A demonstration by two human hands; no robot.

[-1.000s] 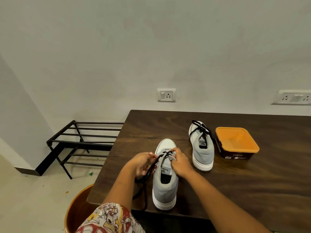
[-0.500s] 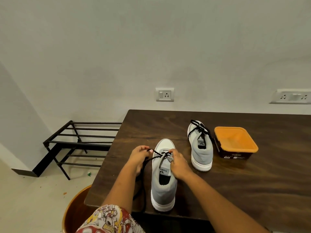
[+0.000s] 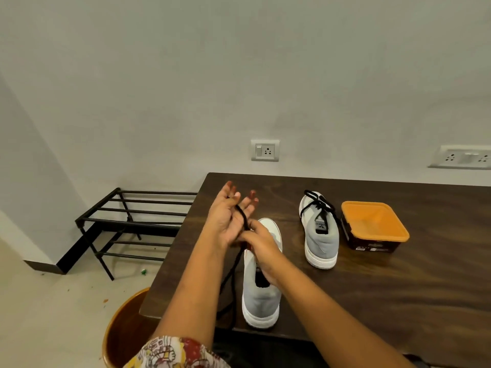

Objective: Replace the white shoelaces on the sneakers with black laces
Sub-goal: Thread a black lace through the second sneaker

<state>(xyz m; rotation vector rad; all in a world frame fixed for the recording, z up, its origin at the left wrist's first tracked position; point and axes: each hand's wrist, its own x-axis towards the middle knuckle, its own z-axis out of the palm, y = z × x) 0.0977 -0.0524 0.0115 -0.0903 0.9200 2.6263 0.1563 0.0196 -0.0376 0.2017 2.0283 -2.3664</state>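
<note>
A grey sneaker with a white sole (image 3: 261,296) stands near the table's front edge, heel toward me. Its black lace (image 3: 242,217) runs taut from the eyelets up across my raised left hand (image 3: 228,219), which pinches it, the other fingers spread. My right hand (image 3: 261,244) is curled over the sneaker's lacing area and grips it there. The loose lace tail (image 3: 228,282) hangs beside the shoe's left side. The second grey sneaker (image 3: 321,237) stands further back with a black lace (image 3: 316,205) on it.
A dark box with an orange lid (image 3: 373,224) sits right of the far sneaker on the dark wooden table (image 3: 385,301). A black metal rack (image 3: 138,221) stands on the floor to the left. A round brown stool (image 3: 122,330) is below the table's corner.
My left hand has lifted up and away from the shoe, drawing the black lace taut. My right hand stays on the sneaker's lacing area.
</note>
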